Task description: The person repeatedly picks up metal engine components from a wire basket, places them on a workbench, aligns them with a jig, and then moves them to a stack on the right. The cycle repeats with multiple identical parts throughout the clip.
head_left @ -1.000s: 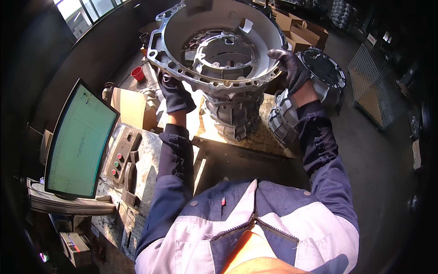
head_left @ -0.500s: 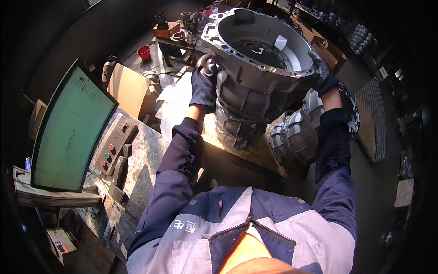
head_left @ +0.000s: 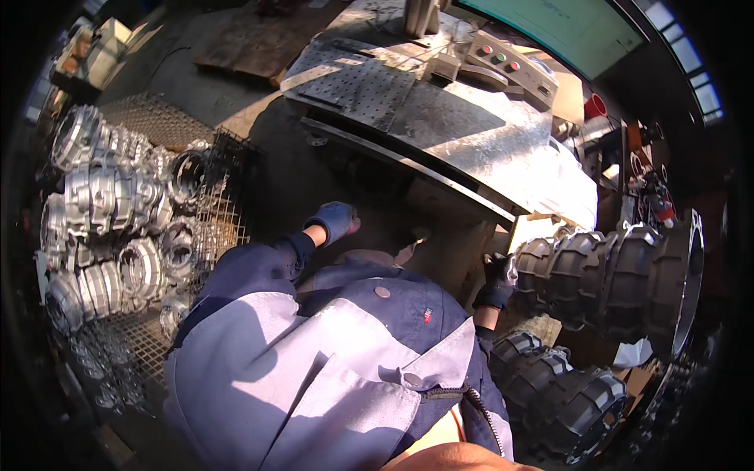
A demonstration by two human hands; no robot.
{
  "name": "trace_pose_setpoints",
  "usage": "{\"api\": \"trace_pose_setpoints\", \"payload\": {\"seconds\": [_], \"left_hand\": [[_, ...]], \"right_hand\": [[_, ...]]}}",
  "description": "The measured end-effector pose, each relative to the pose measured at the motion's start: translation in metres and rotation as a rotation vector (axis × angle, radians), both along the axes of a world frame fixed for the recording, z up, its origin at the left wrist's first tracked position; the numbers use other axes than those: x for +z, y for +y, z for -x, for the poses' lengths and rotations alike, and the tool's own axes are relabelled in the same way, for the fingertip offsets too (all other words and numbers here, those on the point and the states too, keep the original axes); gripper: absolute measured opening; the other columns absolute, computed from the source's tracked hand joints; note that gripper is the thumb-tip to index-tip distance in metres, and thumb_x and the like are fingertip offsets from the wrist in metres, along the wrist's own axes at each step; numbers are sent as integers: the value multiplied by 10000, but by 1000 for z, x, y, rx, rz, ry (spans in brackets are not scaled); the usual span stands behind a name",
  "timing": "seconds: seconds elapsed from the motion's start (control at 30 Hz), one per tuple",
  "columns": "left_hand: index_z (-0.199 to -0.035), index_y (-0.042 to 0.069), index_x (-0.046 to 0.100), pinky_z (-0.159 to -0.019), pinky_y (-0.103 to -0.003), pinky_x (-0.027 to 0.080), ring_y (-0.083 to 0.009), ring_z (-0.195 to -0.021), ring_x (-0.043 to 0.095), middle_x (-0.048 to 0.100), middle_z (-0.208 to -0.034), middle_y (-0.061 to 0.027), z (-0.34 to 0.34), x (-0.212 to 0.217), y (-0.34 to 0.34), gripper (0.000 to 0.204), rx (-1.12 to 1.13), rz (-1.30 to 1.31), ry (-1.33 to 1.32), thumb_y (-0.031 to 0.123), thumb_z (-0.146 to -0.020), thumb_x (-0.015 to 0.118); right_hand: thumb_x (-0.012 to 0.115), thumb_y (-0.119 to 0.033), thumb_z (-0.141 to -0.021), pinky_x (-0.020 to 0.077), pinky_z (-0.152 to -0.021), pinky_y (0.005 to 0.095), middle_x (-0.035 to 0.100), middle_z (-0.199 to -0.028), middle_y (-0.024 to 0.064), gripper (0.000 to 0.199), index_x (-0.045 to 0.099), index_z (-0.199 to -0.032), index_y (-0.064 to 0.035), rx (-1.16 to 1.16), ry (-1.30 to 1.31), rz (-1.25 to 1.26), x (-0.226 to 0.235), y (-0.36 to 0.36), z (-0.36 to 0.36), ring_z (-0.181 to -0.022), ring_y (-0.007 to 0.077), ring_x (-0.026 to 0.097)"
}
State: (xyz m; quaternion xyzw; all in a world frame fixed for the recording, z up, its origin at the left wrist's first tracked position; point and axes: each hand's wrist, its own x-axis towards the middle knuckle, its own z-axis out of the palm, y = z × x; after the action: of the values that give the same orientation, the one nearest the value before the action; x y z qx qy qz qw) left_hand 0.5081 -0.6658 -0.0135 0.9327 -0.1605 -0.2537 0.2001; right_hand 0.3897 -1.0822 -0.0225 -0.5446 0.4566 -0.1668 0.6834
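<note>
A large grey ribbed gearbox housing (head_left: 628, 271) lies at the right, its wide flange toward the right rim and its narrow end toward me. My right hand (head_left: 499, 281), in a dark glove, is at that narrow end, with its fingers bent. Shadow hides whether they grip the metal or only touch it. My left hand (head_left: 338, 221), in a blue-grey glove, hangs over the dark floor in front of me, curled closed with nothing visible in it. A second housing (head_left: 561, 392) sits nearer me, below the first and partly behind my sleeve.
Several silver housings (head_left: 102, 200) fill a wire mesh cage (head_left: 216, 208) at the left. Ahead stands a metal workbench (head_left: 440, 129) with a button control box (head_left: 510, 67) and a monitor (head_left: 561, 27). A wooden board (head_left: 259, 47) lies on the floor beyond.
My view has swung left, bringing the cage into sight. My left hand has come off the large housing and dropped away; my right hand has moved from its flange to its narrow end.
</note>
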Motion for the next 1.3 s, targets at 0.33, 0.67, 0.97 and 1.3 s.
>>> {"api": "trace_pose_setpoints", "payload": {"seconds": [0.33, 0.67, 0.97, 1.3], "left_hand": [[-981, 56, 703, -784, -436, 531, -345, -909, 658, 690, -973, -187, 197, -96, 178, 299, 647, 105, 112, 312, -832, 656], [-1116, 115, 675, -930, -458, 497, -344, -1084, 634, 661, -1177, -177, 312, -166, 325, 474, 1129, -182, 199, 490, -870, 522], [-955, 82, 721, -818, -446, 541, -394, -907, 683, 705, -939, -214, 341, -133, 602, 346, 1519, -141, -161, 374, -792, 628], [-1076, 22, 600, -690, -365, 531, -253, -765, 664, 691, -895, -100, 284, -166, 863, 424, 1458, -419, -171, 375, -849, 664]], "right_hand": [[693, -341, -894, 440, -585, 311, 630, -675, 9, 350, 651, -715, -43, 1273, 7, 456, -56, 190, -50, -615, 92, 535], [702, -328, -877, 451, -638, 347, 625, -819, 25, 280, 622, -867, -59, 1649, 420, 478, -105, 324, -85, -706, 124, 540], [678, -348, -889, 460, -704, 376, 601, -939, 51, 319, 577, -983, -60, 1817, 569, 509, -125, 497, -68, -809, 165, 546], [651, -370, -901, 470, -776, 409, 575, -1072, 79, 394, 526, -1111, -61, 1844, 815, 552, -89, 612, -26, -922, 210, 552]]}}
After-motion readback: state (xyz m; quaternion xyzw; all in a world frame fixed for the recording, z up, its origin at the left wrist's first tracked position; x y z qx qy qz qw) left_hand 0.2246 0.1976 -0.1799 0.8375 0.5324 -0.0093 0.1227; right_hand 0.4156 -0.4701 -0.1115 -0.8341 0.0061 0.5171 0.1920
